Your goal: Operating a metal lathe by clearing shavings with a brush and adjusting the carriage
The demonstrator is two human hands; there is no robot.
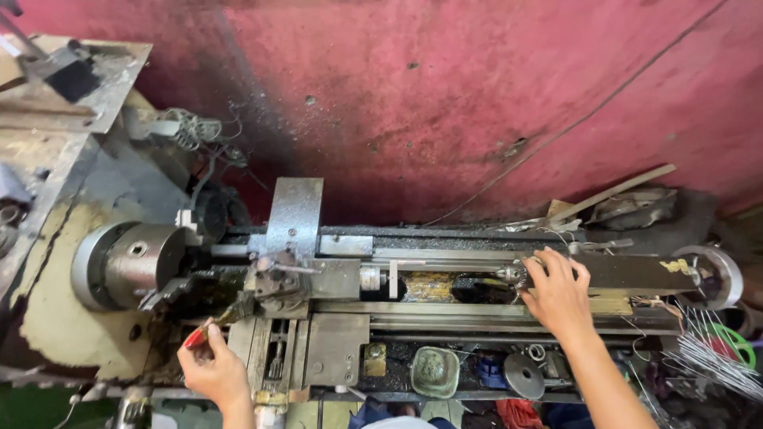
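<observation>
Filling the upper half, red wall [477,95], stained dark toward the left. Stretching below it from side to side, metal lathe [445,314], grimy and strewn with chips. At its left end, round steel chuck [131,262], jaws facing right. Just right of the chuck, tool post [278,282] on the carriage, with an upright grey plate [296,214] behind it. At the right end, tailstock [636,274] with its handwheel [719,274] at the far edge. Beyond the bed on the right, loose wooden strip [612,193] leaning among scraps. Below the bed, small green dish [435,372] beside a dark round disc [524,375]. Lower right, bundle of thin wires [715,349].

Resting on the tailstock's left end, right hand [560,294], fingers curled over a small metal part there; grip half closed, though cannot tell whether anything is truly clamped. At lower left, in front of the carriage, left hand [213,369], grip pinching a red-handled brush [218,322], bristles pointing up-right toward the gap between chuck and tool post, just short of touching the post.
</observation>
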